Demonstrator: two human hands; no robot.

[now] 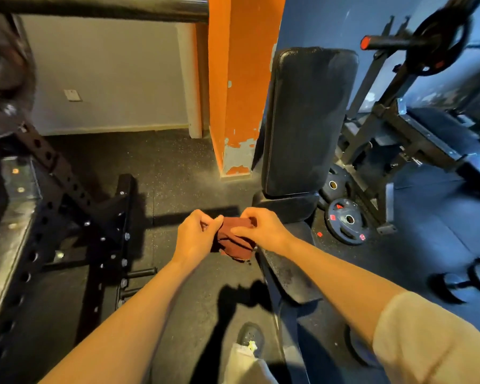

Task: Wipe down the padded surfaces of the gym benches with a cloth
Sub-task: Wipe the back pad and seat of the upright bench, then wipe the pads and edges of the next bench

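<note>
A dark red cloth (234,239) is bunched between both hands, just above the near-left edge of a black bench seat (286,273). My left hand (196,235) pinches its left side. My right hand (261,227) grips its top right part. The bench's black padded backrest (308,120) stands upright beyond the seat, scuffed and dusty. A second padded bench (7,231) runs along the left edge of the view.
A black perforated rack frame (75,195) with pegs stands on the left. An orange pillar (239,84) rises behind the backrest. Weight plates (345,224) lean on the floor to the right, below a loaded barbell rack (416,65). My shoe (251,338) rests on the rubber floor.
</note>
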